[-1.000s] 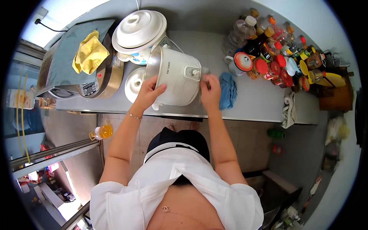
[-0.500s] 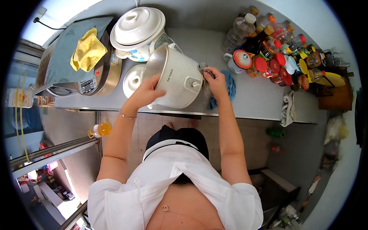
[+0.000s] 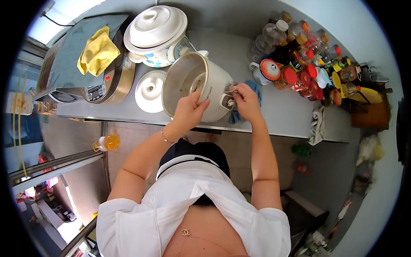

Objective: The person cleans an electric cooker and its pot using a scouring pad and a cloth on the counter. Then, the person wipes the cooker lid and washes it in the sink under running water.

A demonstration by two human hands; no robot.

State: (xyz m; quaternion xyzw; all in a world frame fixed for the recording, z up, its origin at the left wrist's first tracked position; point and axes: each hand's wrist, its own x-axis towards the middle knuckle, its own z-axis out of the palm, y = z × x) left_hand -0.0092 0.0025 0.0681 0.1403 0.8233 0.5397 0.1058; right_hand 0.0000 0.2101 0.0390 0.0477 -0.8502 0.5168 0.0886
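Note:
A white rice cooker body (image 3: pixel 219 79) is tipped on its side on the counter, its hollow inside turned partly toward me. My left hand (image 3: pixel 188 112) is closed over the near rim, thumb outside and fingers reaching in. At the cooker's right, my right hand (image 3: pixel 247 103) pinches a grey steel wool scrubber (image 3: pixel 231 87) against the outer wall beside the knob panel (image 3: pixel 226 101). Part of the scrubber is hidden by the fingers. A blue cloth (image 3: pixel 256 91) lies just behind that hand. Left of the cooker, a white lid (image 3: pixel 150 92) rests flat.
A lidded white pot (image 3: pixel 156 32) stands behind the lid. At left, a yellow cloth (image 3: pixel 98 51) drapes over a covered appliance (image 3: pixel 113 88). Several bottles and jars (image 3: pixel 306 75) crowd the right, near an enamel mug (image 3: pixel 265 72). The counter's front edge (image 3: pixel 278 132) runs close to me.
The cooker has turned and shifted right, showing more of its inside. My left hand has moved right with the rim; my right hand has come slightly lower, still pinching the scrubber.

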